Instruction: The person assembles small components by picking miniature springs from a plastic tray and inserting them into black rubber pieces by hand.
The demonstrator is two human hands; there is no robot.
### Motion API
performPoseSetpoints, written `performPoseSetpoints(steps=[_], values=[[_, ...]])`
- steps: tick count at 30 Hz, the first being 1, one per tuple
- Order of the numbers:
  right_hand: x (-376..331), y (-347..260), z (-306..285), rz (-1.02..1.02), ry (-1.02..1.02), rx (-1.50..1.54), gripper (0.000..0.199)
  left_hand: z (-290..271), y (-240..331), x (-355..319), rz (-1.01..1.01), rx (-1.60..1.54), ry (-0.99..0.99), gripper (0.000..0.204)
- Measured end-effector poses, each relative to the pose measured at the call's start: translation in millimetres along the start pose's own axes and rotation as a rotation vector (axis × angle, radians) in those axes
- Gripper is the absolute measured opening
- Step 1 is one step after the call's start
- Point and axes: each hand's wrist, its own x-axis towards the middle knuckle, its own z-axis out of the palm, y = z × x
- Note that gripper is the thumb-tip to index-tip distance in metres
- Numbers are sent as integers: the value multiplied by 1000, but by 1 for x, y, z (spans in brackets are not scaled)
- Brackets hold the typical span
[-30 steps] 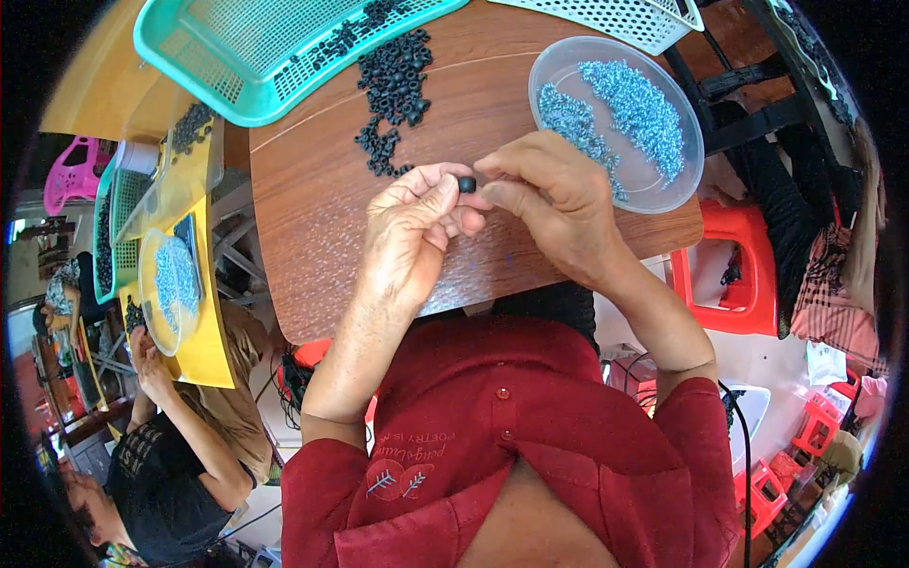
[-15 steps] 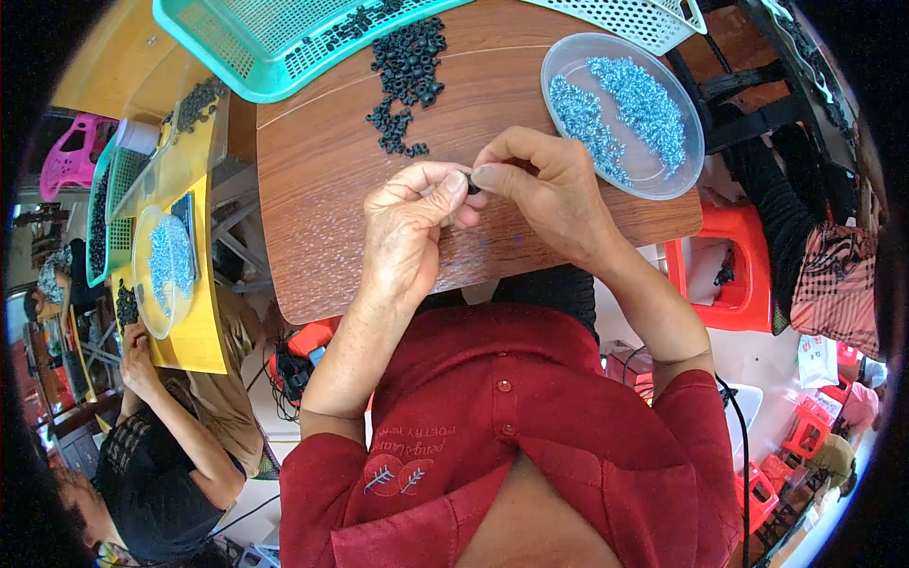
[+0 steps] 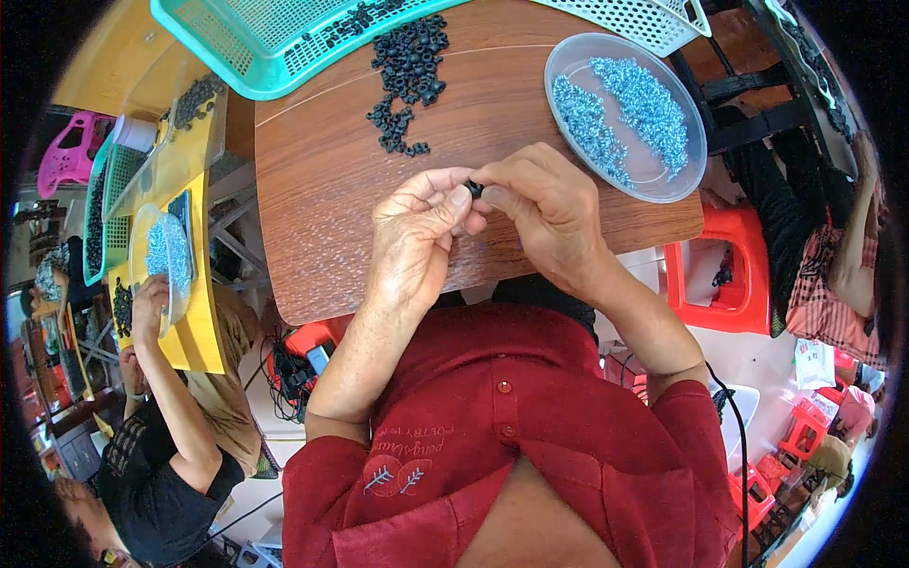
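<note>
So both hands are pinched together over the wooden desk (image 3: 322, 189), same as half a second ago. The left hand (image 3: 412, 237) has its fingers curled in, thumb and forefinger closed on a small black ring part (image 3: 473, 188), and the right hand (image 3: 544, 213) meets it from the other side, fingertips closed on the same piece. The part sits right between the two sets of fingertips, just above the desk's near edge. Whether the right hand also holds something tiny against it I can't tell, it's hidden by the fingers.

What differs from the earlier frames: not much in the grip itself. A second ago the hands were already joined on the little black piece, and they stay joined now. The hands sit a touch lower and more to the middle of the view than before, and the whole scene has slid a bit, so the teal basket (image 3: 256, 47) now shows more of its corner at the top left.

Around them: a loose heap of black ring parts (image 3: 407, 76) lies on the desk just beyond the hands, spilling out by the basket's rim. To the right is a clear round dish (image 3: 663, 180) with a scatter of small blue-silver screws (image 3: 620, 109) in it, near the right hand but not touching. A white basket (image 3: 634, 19) peeks in at the top. Off to the left, another person's hand (image 3: 149, 303) rests at a yellow desk (image 3: 204, 331) with a similar dish.
</note>
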Motion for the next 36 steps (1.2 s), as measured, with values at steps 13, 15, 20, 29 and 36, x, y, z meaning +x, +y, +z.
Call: performPoseSetpoints(steps=[13, 15, 20, 29, 36], values=[[-32, 8, -35, -236, 117, -376, 25, 3, -14, -1, -131, 156, -128, 19], [-35, 38, -67, -219, 186, -547, 27, 1, -19, -3, -107, 205, -132, 20], [-32, 78, -128, 178, 82, -665, 13, -4, -29, 5, -45, 329, -119, 21], [1, 118, -126, 166, -57, -927, 13, -11, -35, 11, 3, 357, -156, 20], [12, 137, -112, -1, -208, -914, 8, -11, -38, 11, 1, 356, -161, 19]])
